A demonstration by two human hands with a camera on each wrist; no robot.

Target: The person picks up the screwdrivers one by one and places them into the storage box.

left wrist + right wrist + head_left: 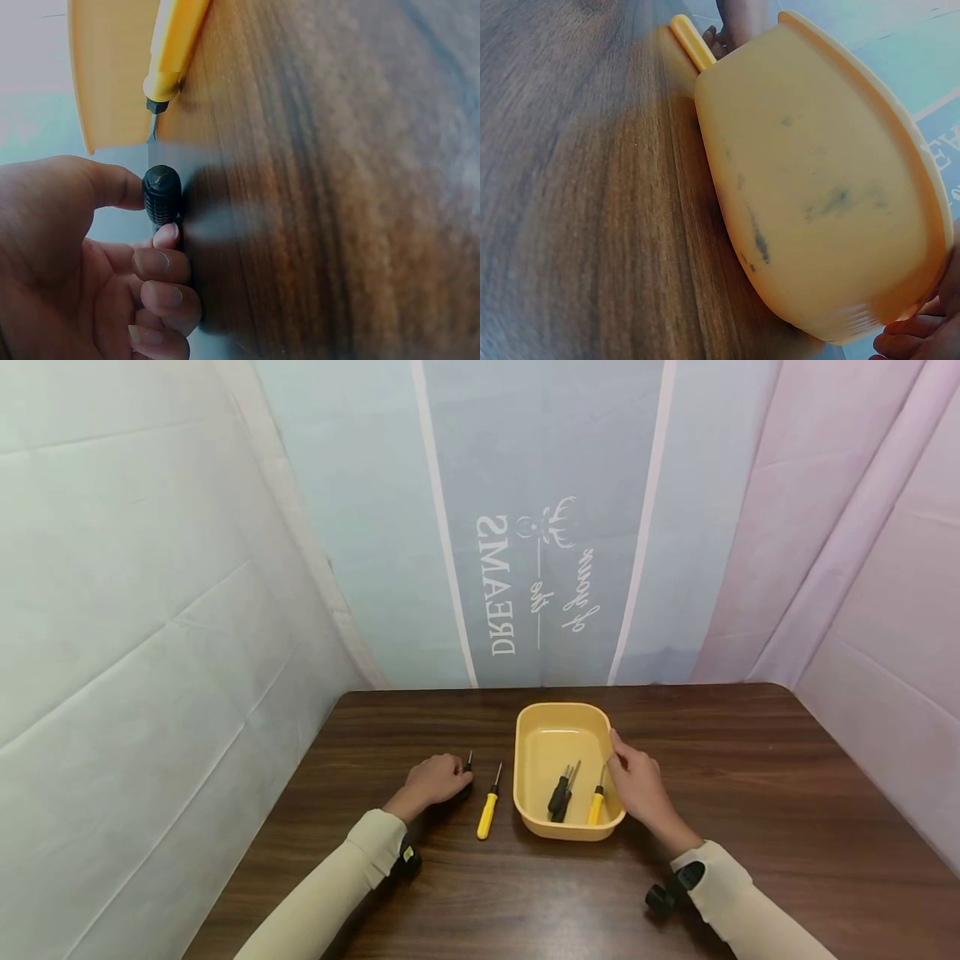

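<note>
Black-handled screwdriver (161, 196) pinched in left fingers (157, 262); yellow screwdriver (487, 810) beside; right hand (637, 785) seemingly grips tub (558, 718).

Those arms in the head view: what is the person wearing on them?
Both arms wear long, close-fitting cream sleeves that end at the wrists. The left hand and right hand are bare: no gloves, rings or watch show. A small black device with a yellow mark sits at the left cuff, and a similar black device is strapped at the right cuff.
</note>
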